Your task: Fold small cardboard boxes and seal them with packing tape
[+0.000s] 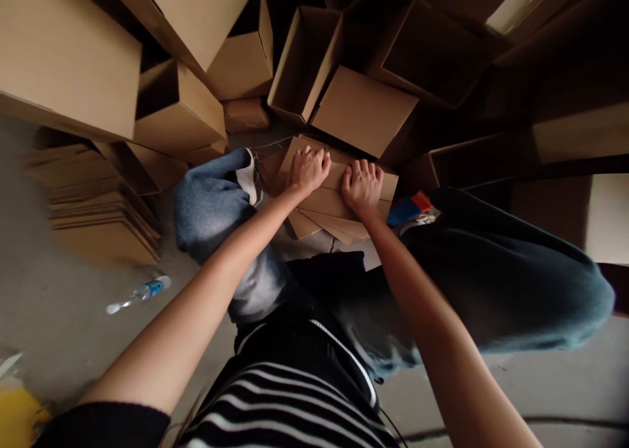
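Note:
A small stack of folded cardboard sheets [339, 196] lies on the floor between my legs, its lower sheets fanned out toward me. My left hand [310, 168] is on the stack's upper left part, its fingers curled down against the top sheet. To its right, my right hand [363, 185] rests on the same sheet near the right end, fingers likewise bent over the cardboard. The undersides of the fingers are hidden, so how far they wrap around the sheet does not show.
Open cardboard boxes [307, 65] crowd the far side, with more on the dark right. Flattened cardboard [105, 228] is stacked on the left. A plastic bottle [140, 294] lies on the floor. A blue and orange packet [410, 207] sits by my right leg.

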{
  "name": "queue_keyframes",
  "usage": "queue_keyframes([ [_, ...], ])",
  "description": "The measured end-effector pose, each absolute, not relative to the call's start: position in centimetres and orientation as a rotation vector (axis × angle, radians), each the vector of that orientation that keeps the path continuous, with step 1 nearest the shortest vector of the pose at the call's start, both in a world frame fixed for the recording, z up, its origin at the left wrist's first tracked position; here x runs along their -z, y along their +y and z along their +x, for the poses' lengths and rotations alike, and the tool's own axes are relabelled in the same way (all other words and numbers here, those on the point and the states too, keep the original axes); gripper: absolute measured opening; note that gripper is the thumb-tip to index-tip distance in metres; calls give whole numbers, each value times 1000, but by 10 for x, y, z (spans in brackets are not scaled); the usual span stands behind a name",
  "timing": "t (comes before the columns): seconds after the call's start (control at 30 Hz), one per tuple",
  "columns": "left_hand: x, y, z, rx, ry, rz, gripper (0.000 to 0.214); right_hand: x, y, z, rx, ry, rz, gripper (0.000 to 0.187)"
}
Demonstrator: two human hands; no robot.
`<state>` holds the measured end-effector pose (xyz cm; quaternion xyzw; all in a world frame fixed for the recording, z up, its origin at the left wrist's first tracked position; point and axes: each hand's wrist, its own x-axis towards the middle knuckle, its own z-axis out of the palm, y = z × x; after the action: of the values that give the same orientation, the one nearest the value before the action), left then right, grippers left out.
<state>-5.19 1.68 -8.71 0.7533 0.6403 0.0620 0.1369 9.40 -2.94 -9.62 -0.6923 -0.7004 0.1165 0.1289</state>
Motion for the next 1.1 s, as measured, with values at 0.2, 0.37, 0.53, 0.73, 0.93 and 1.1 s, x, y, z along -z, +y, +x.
queue_keyframes([
  [0.2,82,14,-52,-175,1879,2154,42,112,-6,103,-569,-1786,-1930,53],
  [0.37,85,11,-55,-225,1858,2178,43,111,12,138,-345,-1553,-1952,52],
  [0.53,85,11,-54,-210,1867,2182,44,117,-11,154,-99,-1468,-2140,41],
  [0.73,87,13,-52,-234,1861,2166,42,129,-27,143,-336,-1435,-2242,38],
  [0.93,84,14,-53,-275,1824,2143,38,124,-21,141,-339,-1381,-2311,38],
  [1.1,65,5,-56,-494,1830,2148,37,126,-19,141,-307,-1352,-2333,38],
])
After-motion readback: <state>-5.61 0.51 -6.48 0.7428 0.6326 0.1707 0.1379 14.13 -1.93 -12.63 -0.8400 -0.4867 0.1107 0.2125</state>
